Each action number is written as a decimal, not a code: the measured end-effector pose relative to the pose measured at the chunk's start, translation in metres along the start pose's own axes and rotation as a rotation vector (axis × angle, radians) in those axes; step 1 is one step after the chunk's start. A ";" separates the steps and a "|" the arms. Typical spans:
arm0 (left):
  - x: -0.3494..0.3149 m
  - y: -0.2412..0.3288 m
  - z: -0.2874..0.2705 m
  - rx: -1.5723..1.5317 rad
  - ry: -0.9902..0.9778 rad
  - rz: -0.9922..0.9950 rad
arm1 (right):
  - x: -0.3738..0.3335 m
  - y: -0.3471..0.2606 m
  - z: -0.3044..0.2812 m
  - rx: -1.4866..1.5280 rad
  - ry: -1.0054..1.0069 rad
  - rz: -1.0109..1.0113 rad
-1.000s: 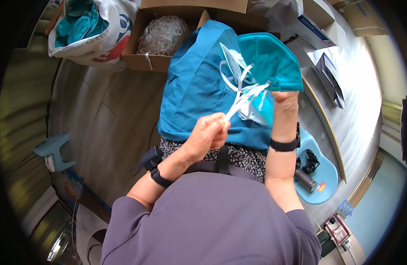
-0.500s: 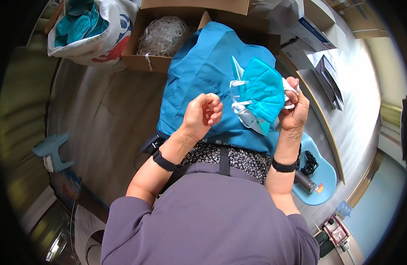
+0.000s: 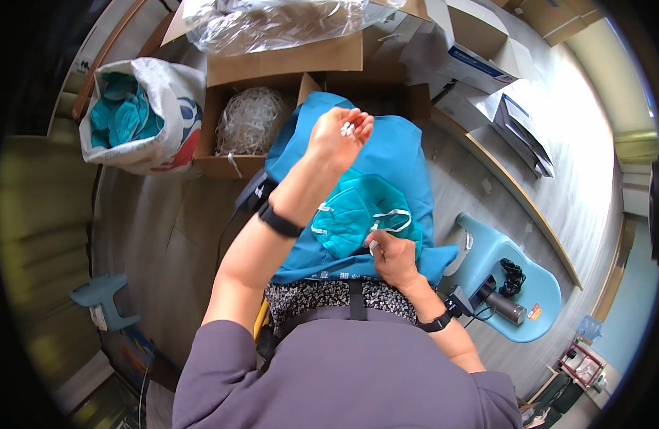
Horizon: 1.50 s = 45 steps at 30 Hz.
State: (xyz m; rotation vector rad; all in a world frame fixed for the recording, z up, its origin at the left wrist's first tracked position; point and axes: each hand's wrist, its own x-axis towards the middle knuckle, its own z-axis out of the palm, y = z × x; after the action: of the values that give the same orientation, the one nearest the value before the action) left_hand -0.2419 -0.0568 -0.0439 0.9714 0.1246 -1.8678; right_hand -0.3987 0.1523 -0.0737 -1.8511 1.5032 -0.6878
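Observation:
My left hand (image 3: 341,137) is cupped palm up above the far part of a blue cloth (image 3: 404,154) spread over my lap. Several small white pieces (image 3: 347,129) lie in its palm, too small to identify. Below it, teal face masks (image 3: 342,222) with white ear loops rest on the cloth; one loop (image 3: 392,220) stands up in a curve. My right hand (image 3: 397,259) is closed at the near edge of the masks, pinching a white strap end (image 3: 373,247) between thumb and fingers. My left forearm partly covers the masks.
Beyond the cloth, a cardboard box (image 3: 233,166) holds a tangle of white elastic strips (image 3: 251,121). To its left stands a white sack (image 3: 176,118) full of teal masks. At right, a light blue stool (image 3: 540,286) carries a dark cylinder (image 3: 507,309) and a black bundle.
My left hand has moved forward and turned up, showing the white pieces. My right hand has come down and inward, and the masks now lie on the cloth instead of being held up.

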 end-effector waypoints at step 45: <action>-0.152 -0.028 -0.037 0.799 -0.128 0.894 | 0.037 -0.064 -0.045 1.038 0.220 0.269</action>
State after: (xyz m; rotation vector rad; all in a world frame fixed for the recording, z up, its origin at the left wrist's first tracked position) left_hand -0.2145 0.0841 0.0236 1.1456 -1.0395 -1.0981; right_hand -0.3837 0.1177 0.0042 -0.7935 1.1226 -1.2510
